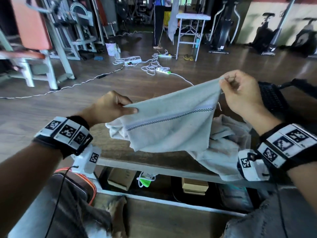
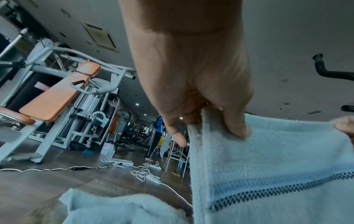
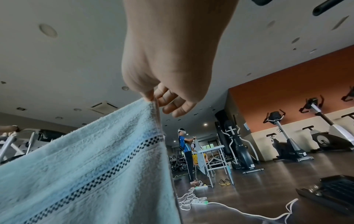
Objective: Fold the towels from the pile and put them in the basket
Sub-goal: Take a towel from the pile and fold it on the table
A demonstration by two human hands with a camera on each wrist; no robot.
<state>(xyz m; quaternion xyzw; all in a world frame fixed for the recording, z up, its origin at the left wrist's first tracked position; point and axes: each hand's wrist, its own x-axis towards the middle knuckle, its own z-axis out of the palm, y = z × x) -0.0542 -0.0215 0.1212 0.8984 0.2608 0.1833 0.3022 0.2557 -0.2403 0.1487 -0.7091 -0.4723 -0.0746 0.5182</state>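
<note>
A pale blue towel [image 1: 171,124] with a dark checked stripe hangs stretched in the air between both hands, above a low wooden table [image 1: 140,155]. My left hand [image 1: 127,107] pinches its left top corner, thumb over the cloth [image 2: 237,128]. My right hand [image 1: 223,81] pinches the right top corner higher up, between thumb and forefinger [image 3: 151,98]. The towel's lower end droops onto the table [image 1: 116,129]. A pile of more pale towels [image 1: 228,143] lies on the table under my right arm. A black mesh basket [image 1: 272,98] stands just behind my right hand.
Under the table are cardboard boxes [image 1: 194,186] and a green item [image 1: 145,182]. White power strips and cables [image 1: 154,66] trail over the wooden floor beyond. Gym machines [image 1: 42,40] stand at the left, exercise bikes [image 3: 287,144] at the right. Another person [image 1: 158,23] stands far back.
</note>
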